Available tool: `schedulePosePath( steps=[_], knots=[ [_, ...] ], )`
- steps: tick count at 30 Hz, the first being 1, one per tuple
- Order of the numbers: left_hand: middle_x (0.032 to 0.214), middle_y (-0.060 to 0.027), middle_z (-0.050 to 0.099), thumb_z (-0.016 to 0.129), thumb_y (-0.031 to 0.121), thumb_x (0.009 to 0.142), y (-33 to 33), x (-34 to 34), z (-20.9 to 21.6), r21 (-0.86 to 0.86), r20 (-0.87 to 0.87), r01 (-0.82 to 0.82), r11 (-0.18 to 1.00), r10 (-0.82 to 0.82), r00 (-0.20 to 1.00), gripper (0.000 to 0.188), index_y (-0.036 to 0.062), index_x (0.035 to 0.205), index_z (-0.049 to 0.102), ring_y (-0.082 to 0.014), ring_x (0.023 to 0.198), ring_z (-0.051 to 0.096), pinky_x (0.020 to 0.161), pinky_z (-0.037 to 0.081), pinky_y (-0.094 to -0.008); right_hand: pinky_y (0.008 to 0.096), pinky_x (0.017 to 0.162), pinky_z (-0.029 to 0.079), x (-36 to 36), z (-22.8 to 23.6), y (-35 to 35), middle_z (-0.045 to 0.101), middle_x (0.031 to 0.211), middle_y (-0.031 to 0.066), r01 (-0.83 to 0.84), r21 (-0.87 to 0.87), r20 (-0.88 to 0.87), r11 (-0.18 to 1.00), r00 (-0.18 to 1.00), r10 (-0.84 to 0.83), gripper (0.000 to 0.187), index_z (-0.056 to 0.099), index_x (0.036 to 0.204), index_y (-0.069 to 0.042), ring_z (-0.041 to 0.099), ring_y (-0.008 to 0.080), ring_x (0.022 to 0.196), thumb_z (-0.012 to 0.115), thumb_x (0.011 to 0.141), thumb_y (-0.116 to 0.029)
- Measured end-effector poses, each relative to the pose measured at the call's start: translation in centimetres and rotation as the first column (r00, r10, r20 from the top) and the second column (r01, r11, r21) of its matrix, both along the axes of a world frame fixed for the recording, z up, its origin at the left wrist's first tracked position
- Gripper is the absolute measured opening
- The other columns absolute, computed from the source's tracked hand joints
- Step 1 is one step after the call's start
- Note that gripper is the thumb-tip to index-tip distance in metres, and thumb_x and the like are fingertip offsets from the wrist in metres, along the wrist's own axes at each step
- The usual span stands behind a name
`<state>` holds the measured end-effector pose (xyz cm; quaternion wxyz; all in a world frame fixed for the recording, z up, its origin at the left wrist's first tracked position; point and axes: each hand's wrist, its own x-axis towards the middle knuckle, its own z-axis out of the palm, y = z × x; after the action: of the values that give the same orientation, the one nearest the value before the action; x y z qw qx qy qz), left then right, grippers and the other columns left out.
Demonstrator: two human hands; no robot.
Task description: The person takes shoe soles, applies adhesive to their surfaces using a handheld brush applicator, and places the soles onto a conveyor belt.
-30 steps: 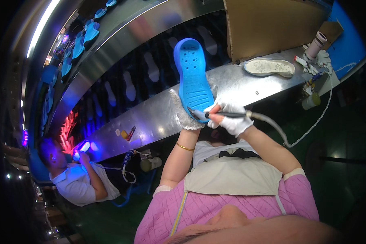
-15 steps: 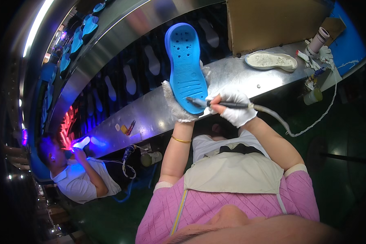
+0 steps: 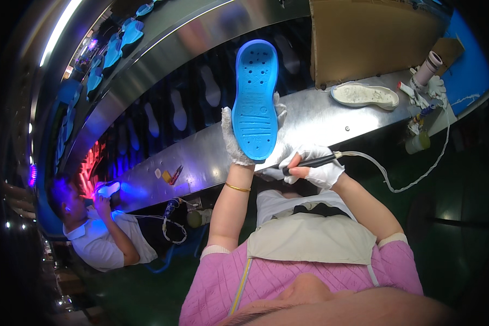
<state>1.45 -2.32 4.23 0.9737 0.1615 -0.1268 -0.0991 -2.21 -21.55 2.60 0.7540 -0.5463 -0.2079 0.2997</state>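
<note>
A bright blue shoe sole (image 3: pixel 256 106) stands up in front of me, its inner face with small holes and raised ridges turned my way. My left hand (image 3: pixel 232 139), in a pale knit glove, is closed around the sole's lower end from behind; most of its fingers are hidden. In my right hand (image 3: pixel 321 169), gloved in white with some bare fingertips, is a black-handled brush (image 3: pixel 316 161) gripped like a pen. A pale hose (image 3: pixel 376 162) runs off the handle's back end. The brush tip, blurred, is below the sole's lower right edge and apart from it.
A metal ledge (image 3: pixel 201 156) crosses ahead, beside a dark conveyor carrying several pale soles (image 3: pixel 178 110). On the right are a white-lined sole (image 3: pixel 365 95), a cardboard panel (image 3: pixel 380 43) and a pink tube (image 3: pixel 429 66). A co-worker (image 3: pixel 100 233) sits at left; blue soles (image 3: pixel 113 50) hang above.
The brush has come off the sole's lower face and moved down, with my right hand lower. The sole has shifted slightly right and down and turned more upright.
</note>
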Motion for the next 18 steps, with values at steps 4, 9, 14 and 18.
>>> schedulePosePath(
  steps=[4, 9, 14, 18],
  knots=[
    [0.131, -0.0244, 0.043, 0.045, 0.053, 0.087, 0.1, 0.1, 0.4, 0.045, -0.066, 0.076, 0.996, -0.073, 0.995, 0.072, -0.0010, 0.133, 0.038, -0.0379, 0.117, 0.047, 0.101, 0.037, -0.0501, 0.0254, 0.072, 0.048, 1.4, 2.8, 0.1, 0.063, 0.089, 0.0082, 0.156, 0.094, 0.298, 0.983, 0.938, -0.178, 0.015, 0.059, 0.086, -0.005, 0.060, 0.0130, 0.077, 0.066, 0.076, 0.002],
    [0.101, -0.0202, 0.063, 0.045, 0.047, 0.090, 0.3, 0.9, 1.1, 0.243, -0.299, 0.042, 0.969, 0.034, 0.954, 0.056, -0.0041, 0.112, 0.054, -0.0279, 0.088, 0.064, 0.078, 0.054, -0.0382, 0.0274, 0.077, 0.047, 3.0, 2.7, 0.9, 0.063, 0.089, 0.0088, 0.176, 0.029, 0.730, 0.984, 0.668, -0.141, 0.014, 0.060, 0.078, -0.003, 0.059, 0.0162, 0.086, 0.066, 0.069, 0.006],
    [0.093, -0.0164, 0.065, 0.050, 0.041, 0.090, 0.8, 1.9, 1.0, 0.393, -0.368, 0.189, 0.900, -0.034, 0.929, 0.047, -0.0022, 0.104, 0.059, -0.0245, 0.077, 0.066, 0.068, 0.056, -0.0333, 0.0294, 0.076, 0.049, 3.1, 2.3, 0.9, 0.064, 0.081, 0.0095, 0.093, -0.073, 0.517, 0.993, 0.855, -0.042, 0.014, 0.062, 0.074, -0.003, 0.062, 0.0195, 0.084, 0.066, 0.066, 0.007],
    [0.088, -0.0146, 0.066, 0.056, 0.036, 0.088, 0.6, 1.9, 1.5, 0.477, -0.433, 0.287, 0.831, -0.063, 0.899, 0.038, -0.0001, 0.095, 0.063, -0.0230, 0.073, 0.064, 0.069, 0.055, -0.0320, 0.0279, 0.069, 0.051, 3.9, 4.7, -0.5, 0.067, 0.086, 0.0086, -0.149, -0.321, 0.155, 0.935, 0.966, 0.207, 0.015, 0.063, 0.074, -0.002, 0.063, 0.0154, 0.079, 0.068, 0.064, 0.007]
  ],
)
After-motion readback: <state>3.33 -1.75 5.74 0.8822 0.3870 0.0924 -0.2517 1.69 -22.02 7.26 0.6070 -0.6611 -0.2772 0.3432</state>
